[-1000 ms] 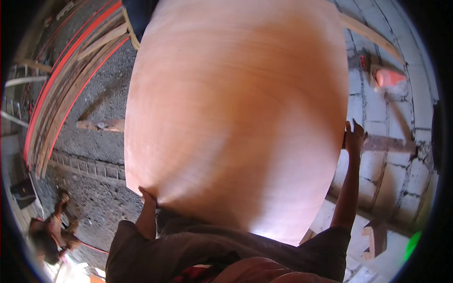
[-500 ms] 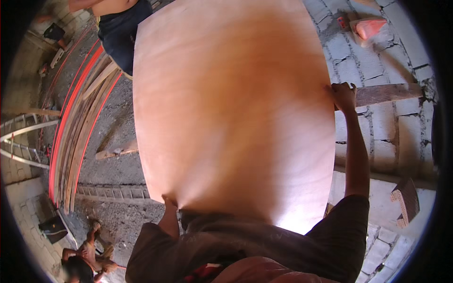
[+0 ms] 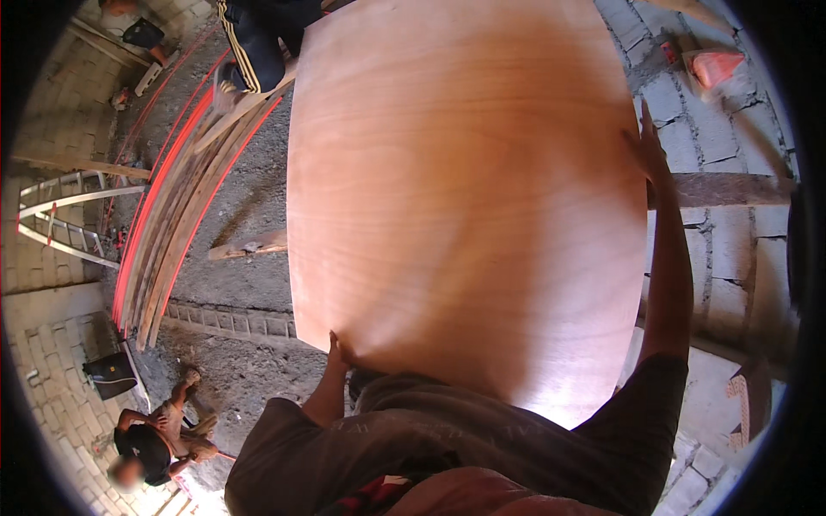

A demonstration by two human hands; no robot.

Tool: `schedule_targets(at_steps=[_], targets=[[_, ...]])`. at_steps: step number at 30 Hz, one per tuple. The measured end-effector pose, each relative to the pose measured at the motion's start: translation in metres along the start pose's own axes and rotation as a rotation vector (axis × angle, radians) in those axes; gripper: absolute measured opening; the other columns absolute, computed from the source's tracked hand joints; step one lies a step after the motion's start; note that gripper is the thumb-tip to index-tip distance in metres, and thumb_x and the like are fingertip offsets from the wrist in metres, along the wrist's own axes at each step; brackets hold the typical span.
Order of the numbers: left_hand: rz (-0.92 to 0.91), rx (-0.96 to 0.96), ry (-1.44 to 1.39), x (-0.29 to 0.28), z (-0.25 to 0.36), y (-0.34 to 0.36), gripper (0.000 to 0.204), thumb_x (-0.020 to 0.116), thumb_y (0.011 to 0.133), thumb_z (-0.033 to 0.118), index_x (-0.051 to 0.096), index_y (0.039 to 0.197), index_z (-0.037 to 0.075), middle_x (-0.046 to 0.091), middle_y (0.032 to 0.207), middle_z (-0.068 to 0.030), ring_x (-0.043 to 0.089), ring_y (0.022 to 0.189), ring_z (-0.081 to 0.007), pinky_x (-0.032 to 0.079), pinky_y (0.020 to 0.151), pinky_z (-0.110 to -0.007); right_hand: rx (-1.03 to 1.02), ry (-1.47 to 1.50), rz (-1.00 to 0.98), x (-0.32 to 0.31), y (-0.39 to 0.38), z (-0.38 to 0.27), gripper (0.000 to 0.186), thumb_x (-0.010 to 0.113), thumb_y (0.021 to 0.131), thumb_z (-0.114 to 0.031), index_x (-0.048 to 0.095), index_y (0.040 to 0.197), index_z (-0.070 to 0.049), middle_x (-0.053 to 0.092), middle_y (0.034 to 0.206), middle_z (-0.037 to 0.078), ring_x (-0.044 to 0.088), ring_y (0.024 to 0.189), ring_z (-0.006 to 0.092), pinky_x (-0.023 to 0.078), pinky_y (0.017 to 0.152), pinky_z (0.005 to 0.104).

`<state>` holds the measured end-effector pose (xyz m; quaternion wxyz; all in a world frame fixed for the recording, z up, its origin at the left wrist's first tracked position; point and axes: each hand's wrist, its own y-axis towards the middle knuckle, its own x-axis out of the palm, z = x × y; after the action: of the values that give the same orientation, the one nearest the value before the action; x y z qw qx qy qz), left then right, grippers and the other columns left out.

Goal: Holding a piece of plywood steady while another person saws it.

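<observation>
A large sheet of plywood [image 3: 465, 215], smooth and reddish-brown, fills the middle of the view. Its near end reaches my torso. At the near left corner, my left hand [image 3: 338, 350] is closed on the sheet's edge, with the thumb showing on top and the fingers partly hidden. My right arm stretches far forward along the right side. There my right hand [image 3: 650, 155] rests against the edge with its fingers straightened, the thumb lying toward the sheet's face.
Long wooden boards and red bars [image 3: 185, 198] lie to the left, beside an aluminium ladder [image 3: 73, 206]. A person in dark clothing [image 3: 258, 39] stands at the far left corner; another person [image 3: 159, 439] sits at lower left. A block wall [image 3: 723, 249] and wooden plank [image 3: 731, 189] are at right.
The sheet and surroundings have shifted rightward in view. My right hand's fingers, curled over the edge before, are now straightened. My left hand keeps its hold. The far person's hand has come down beside the boards.
</observation>
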<state>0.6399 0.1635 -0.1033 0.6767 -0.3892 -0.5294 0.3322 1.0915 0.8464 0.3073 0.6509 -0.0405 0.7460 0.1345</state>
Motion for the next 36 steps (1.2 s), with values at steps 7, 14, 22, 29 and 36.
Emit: schedule_targets(at_steps=[7,14,22,29,36], targets=[[0.065,-0.039,0.126,-0.024,0.01,0.0,0.078,0.038,0.085,0.075,0.048,0.134,0.015,0.056,0.128,-0.0048,0.052,0.117,-0.0259,0.044,0.094,-0.048,-0.383,-0.96,0.049,0.051,0.018,0.02,0.055,0.046,0.091,-0.016,0.034,0.145,-0.021,0.021,0.155,0.017,0.012,0.145,0.0342,0.046,0.091,0.0289],[0.105,-0.012,0.085,-0.016,0.012,-0.007,0.071,0.044,0.085,0.072,0.054,0.128,0.017,0.06,0.123,-0.0038,0.056,0.11,-0.0241,0.048,0.091,-0.042,0.148,-0.202,-0.05,0.018,0.003,-0.025,0.065,0.044,0.091,-0.054,0.012,0.147,-0.041,0.054,0.12,0.026,0.057,0.103,0.0436,0.049,0.084,0.0513],[-0.084,-0.069,-0.049,-0.025,0.02,-0.015,0.06,0.049,0.086,0.067,0.06,0.118,0.017,0.064,0.111,-0.0006,0.061,0.102,-0.0188,0.051,0.088,-0.036,0.197,-0.149,-0.059,-0.006,-0.014,-0.063,0.067,0.042,0.091,-0.058,0.01,0.147,-0.042,0.062,0.106,0.028,0.061,0.097,0.0465,0.048,0.084,0.0555],[-0.038,-0.079,-0.016,-0.001,0.023,-0.035,0.075,0.04,0.086,0.071,0.046,0.136,0.016,0.051,0.134,-0.0058,0.048,0.123,-0.0273,0.039,0.104,-0.049,0.22,-0.229,-0.006,0.009,-0.003,-0.05,0.065,0.039,0.092,-0.058,0.008,0.147,-0.043,0.064,0.102,0.028,0.062,0.095,0.0466,0.048,0.085,0.0559],[-0.115,-0.038,0.251,0.01,0.025,-0.048,0.085,0.029,0.086,0.074,0.031,0.146,0.014,0.039,0.146,-0.0112,0.038,0.133,-0.0302,0.036,0.107,-0.049,0.146,-0.292,0.015,0.023,0.008,-0.028,0.065,0.04,0.094,-0.053,0.01,0.149,-0.035,0.053,0.127,0.026,0.063,0.092,0.0465,0.048,0.085,0.0555]])
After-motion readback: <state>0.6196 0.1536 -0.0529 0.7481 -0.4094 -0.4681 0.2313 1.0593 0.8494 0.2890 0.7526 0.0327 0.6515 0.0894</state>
